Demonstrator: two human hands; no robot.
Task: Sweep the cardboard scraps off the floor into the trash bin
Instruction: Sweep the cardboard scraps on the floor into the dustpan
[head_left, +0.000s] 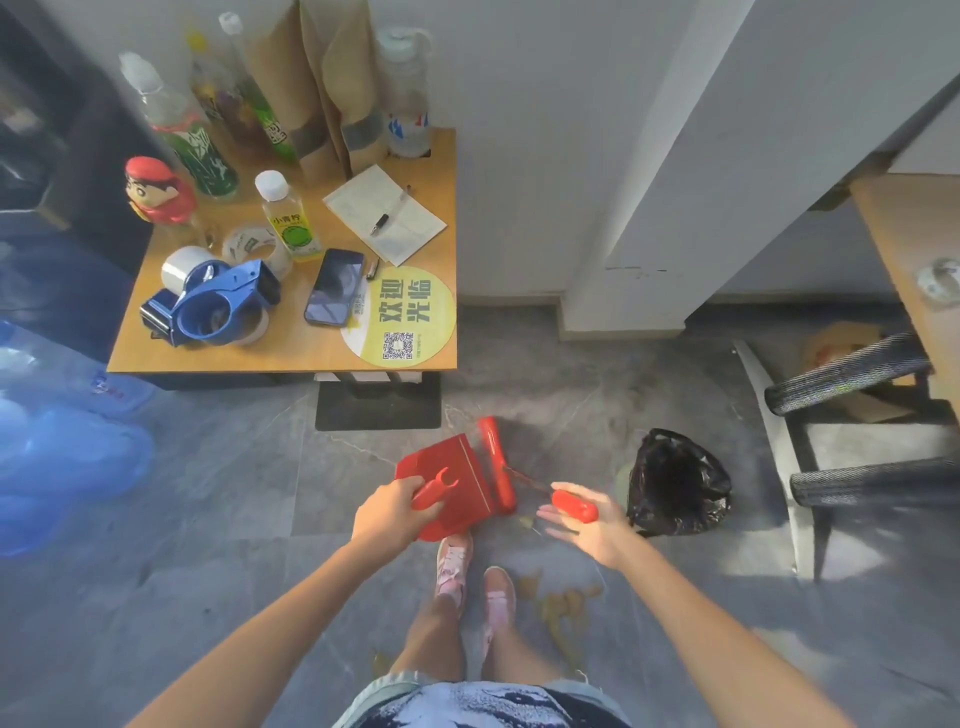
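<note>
The left hand (392, 512) grips the curved handle of a red dustpan (462, 462), fingers wrapped round it and the pan held above the floor (234, 493), tilted away toward 12 o'clock. The right hand (592, 535) lies palm-up with its fingers nearly straight. The red handle of a small hand brush (497, 462) rests across that palm, and the brush head lies against the dustpan's right edge.

The cardboard scraps (563, 603) sit in a loose tan cluster on the floor just beside the right pink shoe (498, 592), at about 3 o'clock from it, with a few more bits below the brush head. The trash bin (675, 483), lined with a black bag, stands at 2 o'clock from the shoes, near the right hand.

At 10 o'clock a wooden worktop (291, 358) carries a blue tape dispenser (208, 306), a phone (334, 287) and several bottles.
</note>
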